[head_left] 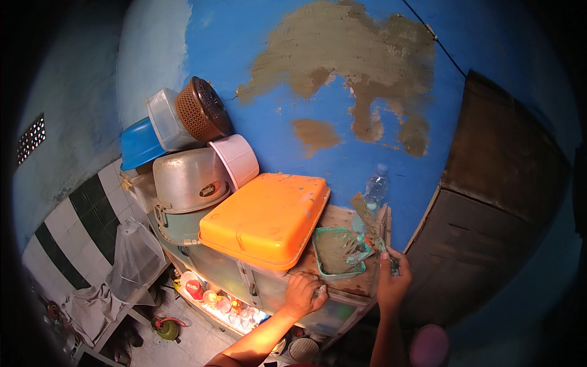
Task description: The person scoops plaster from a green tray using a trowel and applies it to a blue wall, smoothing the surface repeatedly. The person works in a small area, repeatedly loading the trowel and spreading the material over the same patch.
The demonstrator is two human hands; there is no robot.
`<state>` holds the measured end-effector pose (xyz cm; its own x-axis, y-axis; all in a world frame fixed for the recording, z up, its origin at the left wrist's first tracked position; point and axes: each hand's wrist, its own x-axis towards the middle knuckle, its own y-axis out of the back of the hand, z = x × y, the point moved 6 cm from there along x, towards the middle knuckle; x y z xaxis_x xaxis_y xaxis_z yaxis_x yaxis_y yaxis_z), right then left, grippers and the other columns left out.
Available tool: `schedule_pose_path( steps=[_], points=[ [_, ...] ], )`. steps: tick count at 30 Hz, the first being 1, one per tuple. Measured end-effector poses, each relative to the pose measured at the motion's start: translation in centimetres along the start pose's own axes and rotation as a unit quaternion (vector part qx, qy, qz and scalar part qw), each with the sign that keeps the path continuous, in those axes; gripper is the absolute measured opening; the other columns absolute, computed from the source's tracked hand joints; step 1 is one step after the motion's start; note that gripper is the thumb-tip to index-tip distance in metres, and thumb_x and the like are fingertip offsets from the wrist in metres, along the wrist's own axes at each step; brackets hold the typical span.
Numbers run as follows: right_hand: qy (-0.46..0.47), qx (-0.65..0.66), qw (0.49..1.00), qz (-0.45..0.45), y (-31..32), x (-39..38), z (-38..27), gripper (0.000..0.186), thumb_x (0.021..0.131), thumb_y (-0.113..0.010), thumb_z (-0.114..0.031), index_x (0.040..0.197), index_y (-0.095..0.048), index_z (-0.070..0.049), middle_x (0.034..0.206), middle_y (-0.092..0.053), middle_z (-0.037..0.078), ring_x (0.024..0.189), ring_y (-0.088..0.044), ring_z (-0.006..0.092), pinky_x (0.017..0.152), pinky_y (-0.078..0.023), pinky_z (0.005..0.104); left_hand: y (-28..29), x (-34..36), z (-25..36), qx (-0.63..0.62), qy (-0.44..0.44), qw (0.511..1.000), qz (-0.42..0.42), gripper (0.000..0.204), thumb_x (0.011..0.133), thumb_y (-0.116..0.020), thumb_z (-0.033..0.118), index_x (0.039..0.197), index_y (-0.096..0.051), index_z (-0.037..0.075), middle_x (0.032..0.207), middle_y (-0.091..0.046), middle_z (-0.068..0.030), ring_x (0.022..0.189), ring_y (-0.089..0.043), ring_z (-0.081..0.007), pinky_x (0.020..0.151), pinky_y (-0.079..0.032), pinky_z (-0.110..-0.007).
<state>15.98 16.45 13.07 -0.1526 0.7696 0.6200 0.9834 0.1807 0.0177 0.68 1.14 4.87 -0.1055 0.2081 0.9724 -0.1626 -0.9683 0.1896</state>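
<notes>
Fingers bent and drawn close together, a person's left hand (302, 295) sits at 6 o'clock by the front edge of a wooden-topped cabinet (340, 215); whether it grips anything cannot be told. At 4 o'clock, the right hand (395, 276) pinches the lower end of a flat tool (366, 215) between thumb and fingers, its paste-caked length leaning up toward 11 o'clock.

Between the two hands and a little beyond them, at 5 o'clock, a green-rimmed tub (342, 276) of grey paste rests on the cabinet top. A clear plastic bottle (377, 183) stands at the tub's 1 o'clock, close to the wall. At the tub's 10 o'clock lies a large orange container (269, 211), smudged and bottom up.

Farther along the cabinet, a dented metal pot (186, 177) has a pale pink bucket (237, 160) at its 2 o'clock, a blue basin (139, 144) at its 10 o'clock and a brown woven-pattern basket (194, 113) at its 12 o'clock. Behind everything rises a blue wall (403, 177), broad grey-brown patches spreading across it toward 1 o'clock.
</notes>
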Motion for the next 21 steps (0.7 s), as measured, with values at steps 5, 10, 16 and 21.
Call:
schedule_pose_path(
  steps=[5, 10, 16, 21],
  points=[
    [-0.036, 0.031, 0.999, -0.004, -0.1, -0.2, -0.5, 0.022, 0.097, -0.065, -0.016, 0.107, -0.067, 0.003, 0.091, -0.067, 0.004, 0.084, -0.059, 0.0102, 0.079, -0.048, 0.0278, 0.2, 0.2, 0.3, 0.001, 0.006, 1.0, 0.013, 0.028, 0.067, -0.077, 0.008, 0.091, -0.062, 0.005, 0.089, -0.061, -0.0096, 0.084, -0.061, -0.0303, 0.077, -0.048, -0.04],
    [0.003, 0.003, 1.0, 0.004, -0.1, 0.0, 0.8, 0.022, 0.097, -0.064, -0.015, 0.108, -0.067, 0.004, 0.093, -0.068, 0.008, 0.085, -0.061, 0.012, 0.078, -0.05, 0.0285, 0.5, 0.7, 0.2, -0.009, 0.01, 1.0, 0.01, 0.027, 0.069, -0.076, 0.006, 0.092, -0.062, 0.006, 0.089, -0.062, -0.0086, 0.083, -0.063, -0.0297, 0.075, -0.047, -0.041],
    [-0.006, 0.01, 1.0, 0.002, -0.2, 0.0, 0.2, 0.022, 0.097, -0.064, -0.015, 0.107, -0.067, 0.005, 0.092, -0.067, 0.007, 0.084, -0.061, 0.0123, 0.077, -0.05, 0.0281, 0.3, 0.4, -0.1, -0.012, 0.007, 1.0, 0.002, 0.025, 0.07, -0.076, 0.008, 0.091, -0.062, 0.007, 0.088, -0.061, -0.0078, 0.083, -0.063, -0.0295, 0.075, -0.047, -0.04],
    [-0.012, 0.014, 1.0, 0.003, -0.2, -0.1, 0.1, 0.022, 0.096, -0.064, -0.014, 0.107, -0.066, 0.005, 0.089, -0.066, 0.006, 0.082, -0.06, 0.0115, 0.076, -0.049, 0.0274, 0.4, 0.3, -0.1, -0.009, 0.004, 1.0, 0.002, 0.025, 0.071, -0.076, 0.009, 0.091, -0.061, 0.007, 0.088, -0.06, -0.0081, 0.083, -0.062, -0.0301, 0.074, -0.047, -0.04]
  ],
)
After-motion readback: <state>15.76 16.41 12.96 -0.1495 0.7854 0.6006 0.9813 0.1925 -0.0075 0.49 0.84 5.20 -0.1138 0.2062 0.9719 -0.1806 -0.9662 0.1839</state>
